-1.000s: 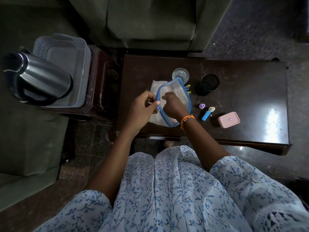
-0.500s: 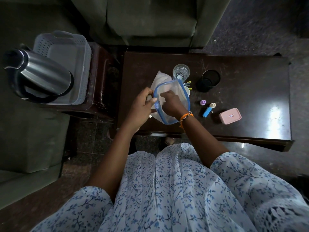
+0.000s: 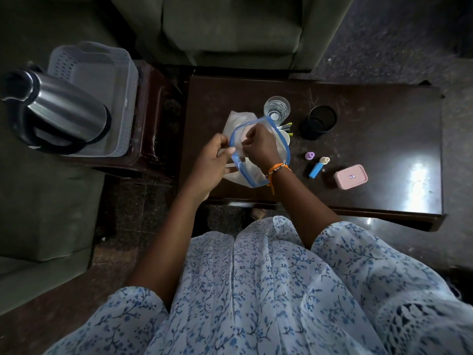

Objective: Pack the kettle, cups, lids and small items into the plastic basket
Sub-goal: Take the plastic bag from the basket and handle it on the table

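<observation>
Holding the blue-rimmed lid (image 3: 259, 152) above the bench (image 3: 384, 139), both hands pinch its near rim: left hand (image 3: 213, 163), right hand (image 3: 259, 146). It looks light and bendy (edges grip best).

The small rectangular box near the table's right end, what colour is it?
Pink, seen in the head view.

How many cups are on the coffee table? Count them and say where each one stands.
2. The clear glass cup stands just beyond the hands. The black cup stands to its right, apart from it. The blue-rimmed lid may hide more.
</observation>
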Available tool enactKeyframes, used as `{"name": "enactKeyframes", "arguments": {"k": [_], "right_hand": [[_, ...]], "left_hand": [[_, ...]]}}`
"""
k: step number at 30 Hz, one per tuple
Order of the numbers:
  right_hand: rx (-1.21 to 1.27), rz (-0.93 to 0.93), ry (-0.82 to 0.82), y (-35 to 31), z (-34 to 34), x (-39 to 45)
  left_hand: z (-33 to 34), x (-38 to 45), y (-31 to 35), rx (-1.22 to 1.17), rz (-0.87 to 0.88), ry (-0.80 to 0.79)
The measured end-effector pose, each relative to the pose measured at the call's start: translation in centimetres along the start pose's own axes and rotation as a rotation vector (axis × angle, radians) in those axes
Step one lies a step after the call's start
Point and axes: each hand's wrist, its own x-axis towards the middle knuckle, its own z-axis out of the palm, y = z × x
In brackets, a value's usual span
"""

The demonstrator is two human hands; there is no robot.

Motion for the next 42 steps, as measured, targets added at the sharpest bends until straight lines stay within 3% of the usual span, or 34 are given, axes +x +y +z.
{"name": "enactKeyframes", "arguments": {"k": [4,7,14,17,21,35,42], "right_hand": [[-0.026,0.048,-0.034,-0.7,0.6,0.9],[-0.177,0.048,-0.11,-0.6,0.8,1.5],[-0.099,0.109,-0.261,-1.8,1.3,1.6],[-0.204,0.072,-0.178,-1.9,1.8,1.8],[-0.149,0.071,-0.102,-2.2,2.3,1.6],[-0.153,-0.016,-0.188,-3.3,2.3,1.1],[-0.18,-0.186,-0.045,-3.5,1.2,-1.0]], "left_hand": [[-0.3,0.1,0.0,-0.011,-0.003,0.001],[-0.8,0.2,0.1,-0.016,-0.008,0.005],[-3.0,0.6,0.4,-0.06,-0.018,0.037],[-3.6,0.7,0.3,-0.05,-0.019,0.05],[-4.1,0.7,0.0,-0.024,-0.01,0.064],[-3.6,1.0,-0.2,0.056,0.033,0.17],[-2.8,1.9,-0.5,0.272,0.139,0.309]]}}
